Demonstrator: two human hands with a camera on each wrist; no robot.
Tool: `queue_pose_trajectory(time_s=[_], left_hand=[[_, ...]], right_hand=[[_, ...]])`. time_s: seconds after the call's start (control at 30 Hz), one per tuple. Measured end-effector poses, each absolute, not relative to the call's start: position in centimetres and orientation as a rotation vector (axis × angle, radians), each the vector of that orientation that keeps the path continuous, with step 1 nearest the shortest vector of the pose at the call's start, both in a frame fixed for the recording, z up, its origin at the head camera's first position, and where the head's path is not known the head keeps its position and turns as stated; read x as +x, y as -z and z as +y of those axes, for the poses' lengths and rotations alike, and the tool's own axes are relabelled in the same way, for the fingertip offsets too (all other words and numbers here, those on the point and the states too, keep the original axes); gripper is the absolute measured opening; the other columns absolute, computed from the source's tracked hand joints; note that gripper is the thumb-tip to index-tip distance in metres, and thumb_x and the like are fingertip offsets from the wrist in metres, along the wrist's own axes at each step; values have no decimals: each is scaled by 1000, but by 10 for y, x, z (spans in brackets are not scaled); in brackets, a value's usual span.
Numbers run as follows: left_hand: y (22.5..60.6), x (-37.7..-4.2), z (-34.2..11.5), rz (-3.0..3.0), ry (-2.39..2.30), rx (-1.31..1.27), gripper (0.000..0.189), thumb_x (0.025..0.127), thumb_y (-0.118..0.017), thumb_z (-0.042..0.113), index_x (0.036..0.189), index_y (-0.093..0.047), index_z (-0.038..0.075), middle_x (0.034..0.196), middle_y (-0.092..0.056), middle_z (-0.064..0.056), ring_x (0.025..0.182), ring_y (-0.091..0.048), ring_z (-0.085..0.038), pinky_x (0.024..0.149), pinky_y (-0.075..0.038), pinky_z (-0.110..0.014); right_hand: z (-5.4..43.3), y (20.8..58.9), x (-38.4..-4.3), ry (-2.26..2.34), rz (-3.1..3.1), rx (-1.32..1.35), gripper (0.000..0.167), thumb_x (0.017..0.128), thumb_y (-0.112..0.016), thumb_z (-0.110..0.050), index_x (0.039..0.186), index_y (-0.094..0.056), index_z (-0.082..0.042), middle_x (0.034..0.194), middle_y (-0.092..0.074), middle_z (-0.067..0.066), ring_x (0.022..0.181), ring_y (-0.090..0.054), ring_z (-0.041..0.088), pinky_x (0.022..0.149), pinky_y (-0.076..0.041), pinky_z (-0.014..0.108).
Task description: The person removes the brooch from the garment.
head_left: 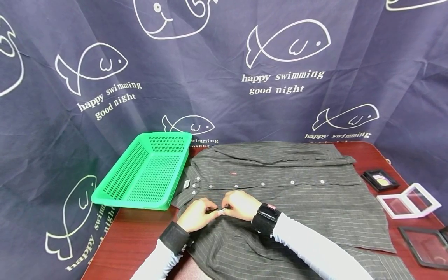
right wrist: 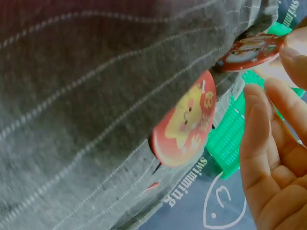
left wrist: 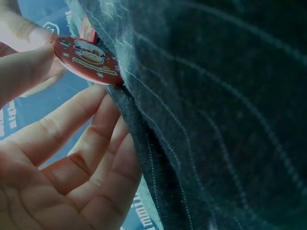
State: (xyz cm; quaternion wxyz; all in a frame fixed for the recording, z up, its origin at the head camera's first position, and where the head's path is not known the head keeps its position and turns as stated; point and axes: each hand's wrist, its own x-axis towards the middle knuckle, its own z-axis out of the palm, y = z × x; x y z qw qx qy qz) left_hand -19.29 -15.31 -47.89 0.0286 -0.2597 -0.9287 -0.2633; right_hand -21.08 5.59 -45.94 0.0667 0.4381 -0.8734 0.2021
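Note:
A dark grey pinstriped button-up shirt (head_left: 297, 202) lies spread out, its collar to the left. Over its near chest part, my left hand (head_left: 196, 214) and right hand (head_left: 241, 205) meet fingertip to fingertip. Between them they pinch the rim of a red round pin badge (left wrist: 91, 60) with a cartoon print, which sits edge-on against the cloth. Beside it on the shirt is a second red badge (right wrist: 187, 122) with a yellow cartoon figure. In the head view the badge faces are hidden. The other fingers of my left hand (left wrist: 72, 158) spread beneath the badge, beside a fold of cloth.
A green plastic basket (head_left: 169, 194) stands left of the collar on the red-brown table (head_left: 140, 233). Along the right edge lie a dark square case (head_left: 380, 179), a white hinged frame (head_left: 399, 214) and a black frame (head_left: 411, 247). A patterned blue curtain (head_left: 224, 77) hangs behind.

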Motion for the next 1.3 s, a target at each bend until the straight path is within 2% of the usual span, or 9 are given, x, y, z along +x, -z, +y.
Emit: queue_pose_trajectory(time_s=[0.33, 0.6, 0.9, 1.3], left_hand=[[482, -192, -154, -2866, 800, -824, 22, 86, -73, 33, 91, -75, 11, 83, -65, 3, 75, -59, -10, 67, -48, -26], [486, -190, -153, -2827, 686, -848, 35, 86, -73, 33, 106, -73, 5, 99, -66, -2, 93, -64, -20, 82, -52, -36], [490, -190, -152, -2842, 586, -903, 37, 84, -74, 33, 107, -72, 5, 101, -65, -2, 95, -63, -21, 84, -51, -37], [486, -189, -146, -2867, 558, -923, 34, 80, -76, 26, 107, -72, 6, 112, -68, -8, 104, -66, -24, 91, -52, -39]], right_hand=[[52, 466, -209, -522, -2657, 1317, 17, 83, -76, -28, 82, -72, -11, 78, -65, -3, 68, -57, 5, 65, -48, 20], [51, 466, -210, -487, -2660, 1312, 19, 81, -78, -29, 83, -73, -11, 77, -64, -3, 66, -55, 5, 64, -48, 21], [48, 468, -208, -480, -2669, 1317, 13, 76, -79, -20, 75, -69, -11, 72, -60, -4, 60, -48, 4, 56, -40, 19], [43, 467, -206, -357, -2676, 1312, 14, 72, -80, -18, 70, -67, -14, 69, -56, -6, 60, -49, 7, 58, -43, 23]])
